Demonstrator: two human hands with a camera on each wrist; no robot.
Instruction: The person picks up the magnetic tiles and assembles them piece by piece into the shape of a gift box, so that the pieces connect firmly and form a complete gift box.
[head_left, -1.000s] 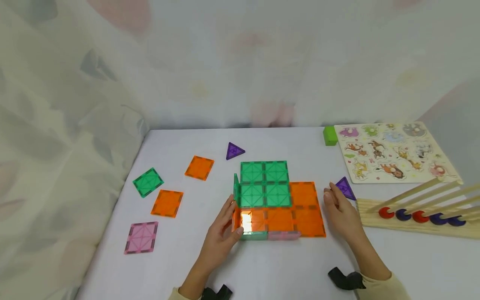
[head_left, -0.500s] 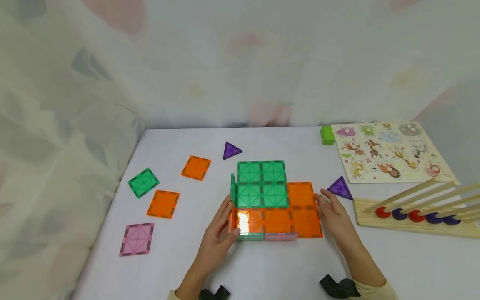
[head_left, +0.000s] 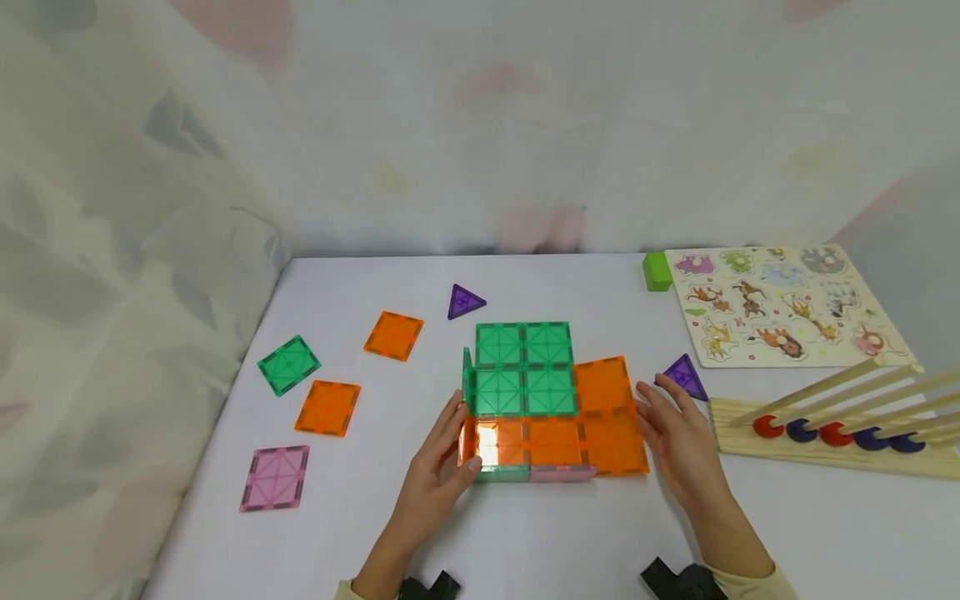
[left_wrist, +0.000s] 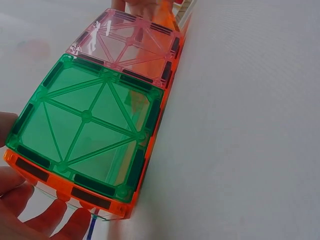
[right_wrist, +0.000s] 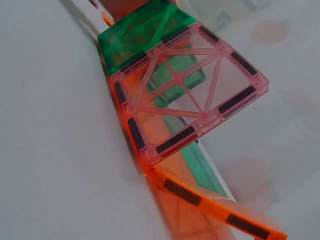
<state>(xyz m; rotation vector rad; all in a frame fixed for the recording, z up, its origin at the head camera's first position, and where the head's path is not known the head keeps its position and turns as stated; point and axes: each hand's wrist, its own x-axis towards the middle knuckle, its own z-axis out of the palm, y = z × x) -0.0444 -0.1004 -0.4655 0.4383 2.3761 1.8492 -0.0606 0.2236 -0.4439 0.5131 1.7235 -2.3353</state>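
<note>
Translucent magnetic tiles form a build mid-table: green squares (head_left: 523, 367) at the back, orange tiles (head_left: 555, 440) in front. A green tile (left_wrist: 86, 116) and a pink tile (right_wrist: 177, 77) stand upright along the front; the left side has an upright orange tile (head_left: 467, 442) with a green one behind it. My left hand (head_left: 431, 471) grips the front left corner, thumb at the front and fingers along the orange side. My right hand (head_left: 686, 442) has its fingertips at the outer edge of the right-hand orange panel (head_left: 617, 446), which slants upward in the right wrist view.
Loose tiles lie left: a green one (head_left: 288, 365), two orange and a pink one (head_left: 274, 478). One purple triangle (head_left: 465, 302) sits behind the build, another (head_left: 684, 377) beyond the right hand. At right are a pegged wooden board (head_left: 810, 450), an animal puzzle (head_left: 787, 308) and a green block (head_left: 657, 272).
My right hand has come in from the right to the orange panel's edge. That panel's far right corner has shifted up in the head view. The left hand keeps its grip.
</note>
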